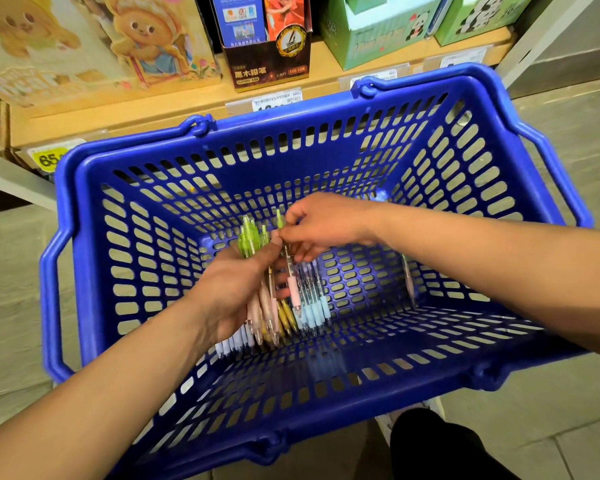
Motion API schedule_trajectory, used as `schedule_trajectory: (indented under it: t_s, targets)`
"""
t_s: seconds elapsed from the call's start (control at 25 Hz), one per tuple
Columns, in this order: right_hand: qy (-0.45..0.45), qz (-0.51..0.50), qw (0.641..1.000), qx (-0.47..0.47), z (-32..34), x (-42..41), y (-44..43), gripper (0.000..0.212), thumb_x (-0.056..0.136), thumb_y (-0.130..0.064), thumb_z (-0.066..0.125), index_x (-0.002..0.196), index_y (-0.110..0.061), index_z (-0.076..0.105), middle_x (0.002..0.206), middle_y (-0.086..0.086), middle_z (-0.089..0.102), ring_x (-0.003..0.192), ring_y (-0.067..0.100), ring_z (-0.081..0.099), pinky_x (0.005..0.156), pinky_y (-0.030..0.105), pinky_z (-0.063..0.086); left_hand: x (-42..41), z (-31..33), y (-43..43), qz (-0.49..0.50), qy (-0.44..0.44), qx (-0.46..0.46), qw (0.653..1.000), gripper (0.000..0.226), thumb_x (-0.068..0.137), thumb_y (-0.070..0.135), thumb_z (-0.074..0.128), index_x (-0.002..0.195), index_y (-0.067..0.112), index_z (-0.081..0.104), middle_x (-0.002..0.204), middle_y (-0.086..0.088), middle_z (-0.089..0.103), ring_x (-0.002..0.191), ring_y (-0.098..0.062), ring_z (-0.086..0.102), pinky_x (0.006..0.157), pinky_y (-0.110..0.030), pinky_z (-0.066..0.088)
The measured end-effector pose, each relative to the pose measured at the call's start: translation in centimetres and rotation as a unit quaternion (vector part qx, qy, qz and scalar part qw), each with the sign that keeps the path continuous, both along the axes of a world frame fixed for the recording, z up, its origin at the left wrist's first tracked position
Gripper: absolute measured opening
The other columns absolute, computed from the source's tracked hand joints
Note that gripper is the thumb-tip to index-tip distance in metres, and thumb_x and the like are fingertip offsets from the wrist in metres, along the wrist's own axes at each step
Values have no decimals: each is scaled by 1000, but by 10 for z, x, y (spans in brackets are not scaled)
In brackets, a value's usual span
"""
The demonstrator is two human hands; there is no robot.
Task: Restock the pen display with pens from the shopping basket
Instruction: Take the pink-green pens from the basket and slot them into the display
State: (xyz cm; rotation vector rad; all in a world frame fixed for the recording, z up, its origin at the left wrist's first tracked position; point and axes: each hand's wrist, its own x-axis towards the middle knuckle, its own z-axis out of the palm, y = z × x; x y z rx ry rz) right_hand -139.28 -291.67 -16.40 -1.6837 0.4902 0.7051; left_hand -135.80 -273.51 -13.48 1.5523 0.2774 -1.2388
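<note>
Pens [312, 308] lie in a loose sheaf on the bottom of the blue shopping basket [430, 150], at the centre of the frame. One stray pen [408, 282] lies apart against the basket's right-hand wall. The left hand [236, 292] has its fingers [269, 249] curled round a bundle of them, green tops up and pale grips pointing toward the lower edge of the frame. The right hand [323, 223] pinches the upper end of a single pen between thumb and forefinger, just beside the bundle.

They look like light, stiff plastic sticks with smooth clear barrels, likely to slide against each other and fan out if held loosely. The rubbery grips should give better purchase. A bundle is best clasped round its middle with the tips level, while a single pen lifts easily by its clip end. They seem hardly fragile, though one could slip through the basket's slots. A shelf [118, 114] of boxed goods runs across the top of the frame.
</note>
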Motion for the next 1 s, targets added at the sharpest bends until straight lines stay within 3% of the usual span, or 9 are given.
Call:
schedule_trajectory:
  t_s: [0.12,0.28,0.36,0.4,0.44,0.52,0.6,0.88,1.0]
  targets:
    - [9,-50,998,36,-3,-1,14,25,98,-31,63,98,-5,65,83,11,78,79,22,77,72,27,62,0,3,1,-5,38,-19,999,73,88,22,72,146,-1,36,108,-21,77,94,-32,77,74,-47,65]
    - [34,-58,991,116,3,0,-10,37,102,-39,53,103,-5,68,92,9,78,88,20,76,81,27,60,2,4,2,13,25,-10,1000,100,81,15,78,158,12,15,103,-20,77,72,-21,74,60,-35,62]
    - [87,53,992,-68,-3,2,-34,44,105,-37,47,107,-1,70,87,7,75,81,20,73,89,29,58,4,4,3,23,25,-8,999,101,82,13,78,159,16,13,84,-13,76,64,-18,68,59,-33,60]
    - [128,131,962,-202,-9,-1,-44,39,106,-32,48,107,0,71,83,6,69,77,20,68,93,31,56,5,5,3,21,25,-6,999,102,83,14,79,160,16,12,80,-10,73,62,-17,65,58,-33,59]
    - [162,208,905,-333,-16,-5,-52,29,104,-24,53,109,-1,71,82,5,63,77,20,63,92,31,55,5,5,3,19,23,-5,1000,102,84,15,79,160,17,11,78,-8,70,62,-16,63,58,-32,57]
    - [214,324,784,-484,-26,-19,-62,24,97,-13,59,117,-3,68,77,3,54,77,21,58,75,30,54,6,4,5,17,20,-7,1000,105,83,17,81,161,18,10,75,-5,70,61,-15,61,56,-31,55]
    - [240,297,762,-523,-44,-32,-70,25,97,-11,54,118,-2,64,70,6,46,59,19,53,58,27,50,6,4,6,10,21,-15,1000,110,80,18,82,161,18,8,64,0,70,57,-14,61,52,-30,54]
    - [258,261,772,-519,-79,-54,-66,14,95,-10,51,89,-7,63,69,5,50,53,17,47,51,29,45,5,2,4,-6,27,-22,999,102,83,17,83,159,11,14,62,1,65,52,-13,58,46,-26,51]
    - [243,208,792,-520,-73,-53,-73,10,93,-8,56,85,-5,60,68,5,50,56,19,53,45,29,43,6,1,4,-5,25,-17,1000,74,88,15,77,147,0,35,71,-5,72,55,-17,66,49,-28,57]
